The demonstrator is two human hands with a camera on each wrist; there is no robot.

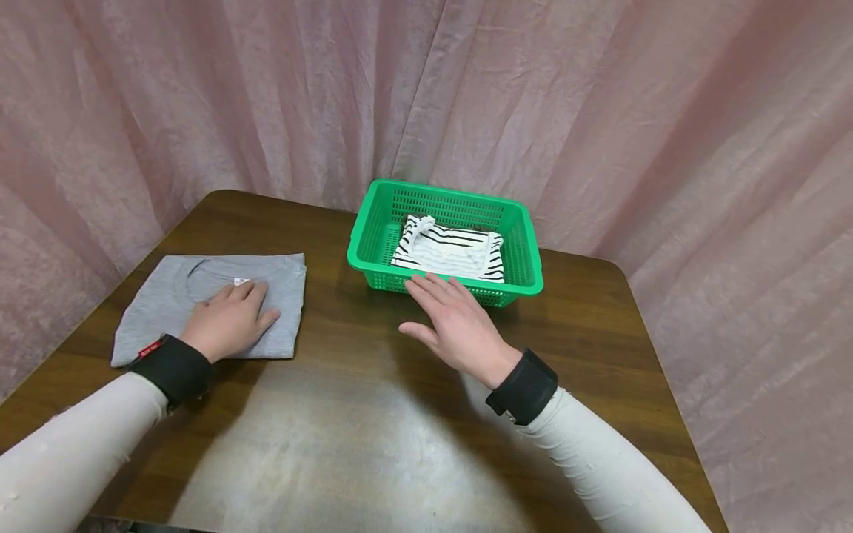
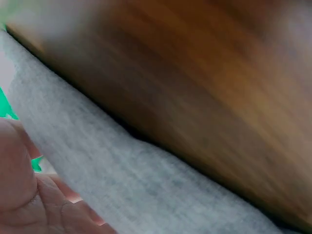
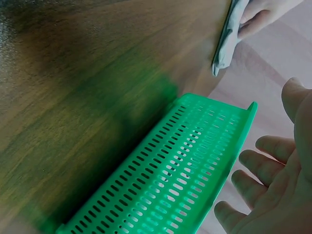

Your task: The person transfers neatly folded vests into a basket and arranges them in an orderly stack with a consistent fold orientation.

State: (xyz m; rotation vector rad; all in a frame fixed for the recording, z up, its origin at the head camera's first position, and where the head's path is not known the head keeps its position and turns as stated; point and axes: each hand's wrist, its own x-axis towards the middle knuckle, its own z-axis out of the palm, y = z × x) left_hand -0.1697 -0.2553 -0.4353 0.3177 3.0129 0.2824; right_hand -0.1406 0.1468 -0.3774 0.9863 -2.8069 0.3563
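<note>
A folded grey T-shirt (image 1: 280,326) lies flat on the left of the table, its neckline and a small white label showing. My left hand (image 1: 229,318) rests on it with the fingers spread out over the cloth near the collar. Towards the back of the table stands a green plastic basket (image 1: 446,194) with slotted walls. Inside it is a folded white garment with black stripes (image 1: 453,248). My right hand (image 1: 456,326) is held palm down in front of the basket, fingers extended and holding nothing. In the right wrist view its fingertips (image 3: 226,210) are close to the basket's rim.
The brown wooden table (image 1: 333,296) has a bright glare over its front middle. Pink curtains (image 1: 300,96) hang close behind it and along both sides. Dark bands (image 1: 523,386) circle both wrists, over white sleeves.
</note>
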